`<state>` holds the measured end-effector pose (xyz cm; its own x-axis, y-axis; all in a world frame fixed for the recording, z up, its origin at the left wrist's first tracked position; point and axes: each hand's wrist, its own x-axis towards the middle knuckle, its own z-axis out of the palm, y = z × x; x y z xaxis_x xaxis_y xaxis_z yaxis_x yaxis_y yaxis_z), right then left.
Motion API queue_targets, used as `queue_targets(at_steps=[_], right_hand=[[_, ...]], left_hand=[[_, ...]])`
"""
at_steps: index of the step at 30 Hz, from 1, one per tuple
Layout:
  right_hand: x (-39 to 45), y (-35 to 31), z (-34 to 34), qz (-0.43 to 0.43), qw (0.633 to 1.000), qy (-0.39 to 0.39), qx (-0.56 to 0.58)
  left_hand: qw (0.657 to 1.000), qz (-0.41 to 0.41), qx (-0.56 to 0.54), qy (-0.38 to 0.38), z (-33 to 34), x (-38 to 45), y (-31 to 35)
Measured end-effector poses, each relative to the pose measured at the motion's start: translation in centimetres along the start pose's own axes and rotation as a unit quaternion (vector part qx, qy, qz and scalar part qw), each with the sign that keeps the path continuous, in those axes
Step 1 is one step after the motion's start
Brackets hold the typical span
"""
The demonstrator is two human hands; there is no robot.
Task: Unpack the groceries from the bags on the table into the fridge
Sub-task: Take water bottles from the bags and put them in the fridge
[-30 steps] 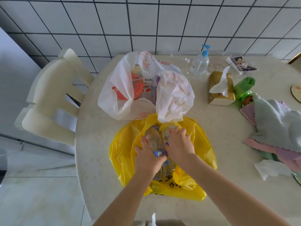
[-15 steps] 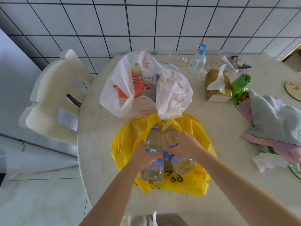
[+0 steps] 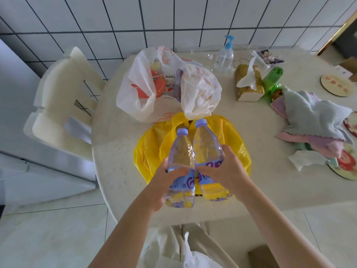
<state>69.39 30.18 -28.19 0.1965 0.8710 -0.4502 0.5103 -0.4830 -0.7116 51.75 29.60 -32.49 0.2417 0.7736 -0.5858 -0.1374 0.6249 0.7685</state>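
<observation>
The left hand [image 3: 167, 180] grips one water bottle [image 3: 180, 157] and the right hand [image 3: 225, 170] grips another bottle [image 3: 207, 146], side by side above the yellow bag [image 3: 148, 151] on the surface [image 3: 116, 136]

White bag [image 3: 146, 88], upper centre: contents mostly veiled by plastic, label print too small to read. Yellow bag [image 3: 148, 151]: interior hidden behind two bottles [image 3: 181, 151]. Coaster [image 3: 347, 169] cut by right edge.

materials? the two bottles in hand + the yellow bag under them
Left bottle and right bottle: clear, glossy thin plastic, seemingly; yellow shows through, ribbed walls, lilac caps, printed film labels. Yellow bag: thin plastic film, slightly shiny, creased and slumped flat.
</observation>
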Motion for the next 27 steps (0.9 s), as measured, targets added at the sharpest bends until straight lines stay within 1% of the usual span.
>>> queue_targets(at_steps=[4,9,13,17,21,27], right_hand=[[-3.0,1.5,0.0,0.005,0.989,-0.003,0.147],[-7.3,3.7,-0.5,-0.012,0.975,-0.018,0.221],[-10.8,6.2,-0.7,-0.031,0.972,-0.034,0.231],[-14.4,9.3,-0.6,-0.033,0.968,-0.07,0.238],[-17.5,11.9,0.2,-0.05,0.971,-0.106,0.207],[-22.3,12.9,3.3,-0.058,0.968,-0.18,0.165]], left_hand=[[0.999,0.046,-0.015,-0.002,1.2,-2.6,-1.3],[0.996,0.076,-0.04,0.039,2.1,-6.2,-3.9],[0.991,0.09,-0.03,0.096,3.4,-9.7,-6.8],[0.982,0.105,-0.042,0.149,4.4,-14.5,-10.5],[0.973,0.114,-0.059,0.193,4.6,-19.4,-14.1],[0.958,0.103,-0.071,0.258,3.2,-26.4,-18.6]])
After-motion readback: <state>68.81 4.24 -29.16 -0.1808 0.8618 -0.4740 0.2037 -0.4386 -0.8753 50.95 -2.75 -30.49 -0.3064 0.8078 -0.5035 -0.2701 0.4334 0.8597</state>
